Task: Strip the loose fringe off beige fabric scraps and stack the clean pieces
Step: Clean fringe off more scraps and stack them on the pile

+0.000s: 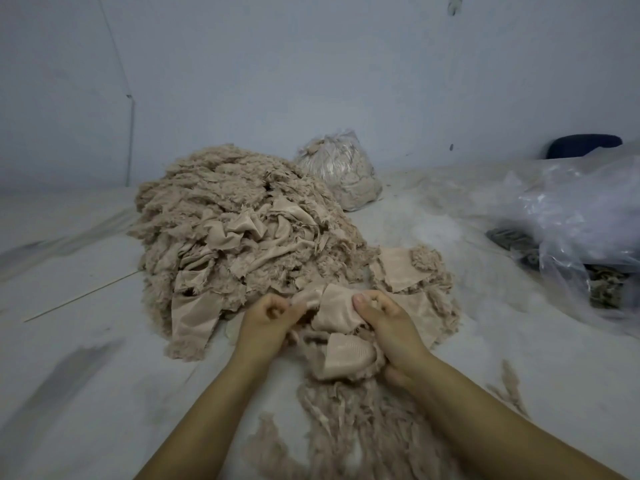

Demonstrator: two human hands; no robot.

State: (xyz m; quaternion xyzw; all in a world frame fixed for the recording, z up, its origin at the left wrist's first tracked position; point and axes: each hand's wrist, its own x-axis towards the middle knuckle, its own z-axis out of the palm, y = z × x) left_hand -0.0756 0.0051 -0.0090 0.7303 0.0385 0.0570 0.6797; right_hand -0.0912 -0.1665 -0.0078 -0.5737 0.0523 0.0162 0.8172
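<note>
right now i see both hands low in the middle of the view, working one beige scrap (334, 308) held up between them just above the floor (86, 341). my left hand (265, 322) is curled into a loose fist, thumb and fingers pinching the scrap's left edge. my right hand (388, 323) grips the right edge, thumb pressed flat on top of the cloth and the other fingers curled beneath. another scrap (346, 356) with a fuzzy border lies just below, touching the right hand. behind the hands rises a big pile of fringed scraps (235, 223), and just right of it a few flatter pieces (398, 268) lie on top of one another. loose fringe (346, 427) trails across the floor between my forearms. farther back a filled clear bag (341, 171) sits near the wall, and crumpled clear plastic (581, 216) lies well off to the right.
</note>
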